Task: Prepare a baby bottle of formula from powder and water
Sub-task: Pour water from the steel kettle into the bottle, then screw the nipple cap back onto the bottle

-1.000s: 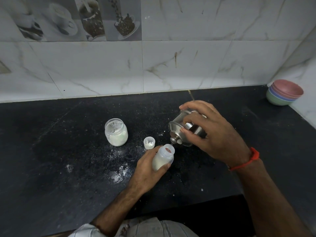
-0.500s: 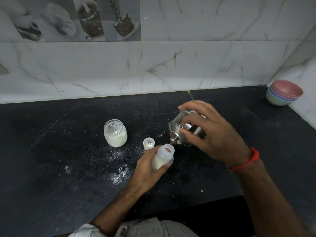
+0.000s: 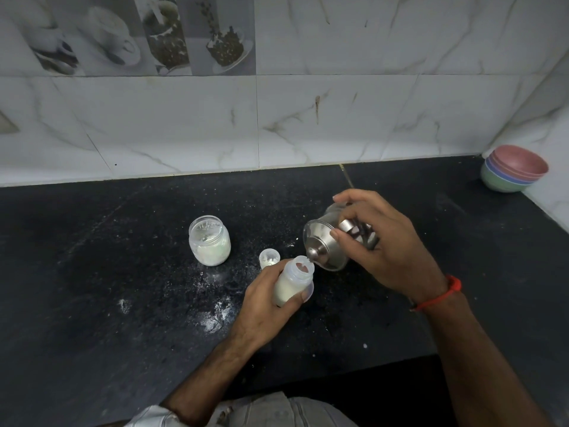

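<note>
My left hand (image 3: 264, 298) grips a small clear baby bottle (image 3: 294, 283) with white contents, tilted to the right, its open neck up. My right hand (image 3: 378, 241) holds a steel jug (image 3: 326, 245) with a lid, tipped over so its lid edge touches the bottle's neck. An open plastic jar of white powder (image 3: 210, 240) stands to the left on the black counter (image 3: 92, 272). A small clear cap (image 3: 269, 257) with powder residue sits between jar and bottle.
Spilled white powder (image 3: 212, 318) dusts the counter near my left hand. A stack of coloured bowls (image 3: 512, 169) sits in the far right corner. Marble-tiled wall (image 3: 277, 118) runs along the back; the counter's front edge is below my arms.
Hardly anything has moved; the jug stays tipped against the bottle's neck and both hands keep their hold.
</note>
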A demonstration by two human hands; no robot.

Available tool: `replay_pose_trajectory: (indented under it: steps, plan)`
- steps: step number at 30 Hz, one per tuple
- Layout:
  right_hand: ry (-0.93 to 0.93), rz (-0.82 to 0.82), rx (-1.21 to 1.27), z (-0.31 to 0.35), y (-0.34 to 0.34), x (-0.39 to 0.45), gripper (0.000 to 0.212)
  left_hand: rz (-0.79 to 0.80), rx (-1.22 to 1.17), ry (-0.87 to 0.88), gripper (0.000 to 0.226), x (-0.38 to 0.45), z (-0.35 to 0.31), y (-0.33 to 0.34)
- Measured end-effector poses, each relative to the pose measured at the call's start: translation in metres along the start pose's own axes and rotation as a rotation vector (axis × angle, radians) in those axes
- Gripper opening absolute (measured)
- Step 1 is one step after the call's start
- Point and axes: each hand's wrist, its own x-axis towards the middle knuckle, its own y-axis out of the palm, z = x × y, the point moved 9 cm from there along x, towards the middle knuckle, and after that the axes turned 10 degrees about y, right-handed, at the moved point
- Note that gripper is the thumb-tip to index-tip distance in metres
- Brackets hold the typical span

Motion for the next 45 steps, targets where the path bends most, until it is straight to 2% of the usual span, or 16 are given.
replay_pose_trajectory:
  steps: [3,7,11,16,20,24,29,32,34,35,37,38,40,41,43,45]
  plan:
    - [0.060,-0.041,0.112,-0.014,0.004,-0.007,0.023,-0.005,-0.002,0.009,0.052,0.001,-0.005,-0.003]
    - [0.179,-0.088,0.234,-0.042,0.011,-0.018,0.011,-0.003,0.007,0.012,0.051,-0.004,-0.006,-0.005]
    - [0.373,-0.130,0.433,-0.078,0.021,-0.033,0.016,-0.011,0.034,0.015,0.053,-0.007,-0.008,-0.005]
    - [0.650,-0.221,0.750,-0.130,0.039,-0.064,0.002,-0.043,-0.038,-0.056,0.051,-0.012,0.002,-0.003]
    - [0.864,-0.321,0.925,-0.181,0.059,-0.095,0.015,-0.110,-0.118,-0.145,0.053,-0.019,0.016,-0.011]
    - [0.941,-0.389,0.960,-0.211,0.075,-0.117,0.016,-0.222,-0.142,-0.179,0.054,-0.028,0.023,-0.035]
    - [0.952,-0.431,1.016,-0.226,0.084,-0.130,0.021,-0.367,-0.075,-0.204,0.055,-0.043,0.035,-0.067]
    - [0.941,-0.438,0.954,-0.231,0.086,-0.135,0.031,-0.396,-0.069,-0.215,0.055,-0.049,0.039,-0.076]
    - [0.903,-0.521,0.774,-0.225,0.075,-0.138,0.028,-0.400,-0.065,-0.221,0.054,-0.052,0.040,-0.079]
    - [0.855,-0.597,0.619,-0.215,0.064,-0.138,0.023,-0.398,-0.063,-0.225,0.055,-0.052,0.039,-0.079]
    - [0.589,-0.692,0.305,-0.169,0.046,-0.126,0.024,-0.398,-0.058,-0.221,0.055,-0.053,0.037,-0.081]
    - [0.426,-0.666,0.225,-0.140,0.049,-0.116,0.024,-0.399,-0.057,-0.218,0.056,-0.054,0.037,-0.082]
    - [0.223,-0.420,0.230,-0.097,0.087,-0.096,0.022,-0.396,-0.056,-0.219,0.057,-0.056,0.038,-0.083]
    - [0.192,-0.228,0.223,-0.084,0.117,-0.088,0.025,-0.394,-0.060,-0.219,0.057,-0.056,0.037,-0.084]
    - [0.210,0.150,0.113,-0.075,0.180,-0.085,0.047,-0.386,-0.067,-0.209,0.056,-0.057,0.036,-0.087]
    - [0.241,0.371,-0.028,-0.079,0.228,-0.093,0.067,-0.369,-0.067,-0.207,0.056,-0.056,0.034,-0.089]
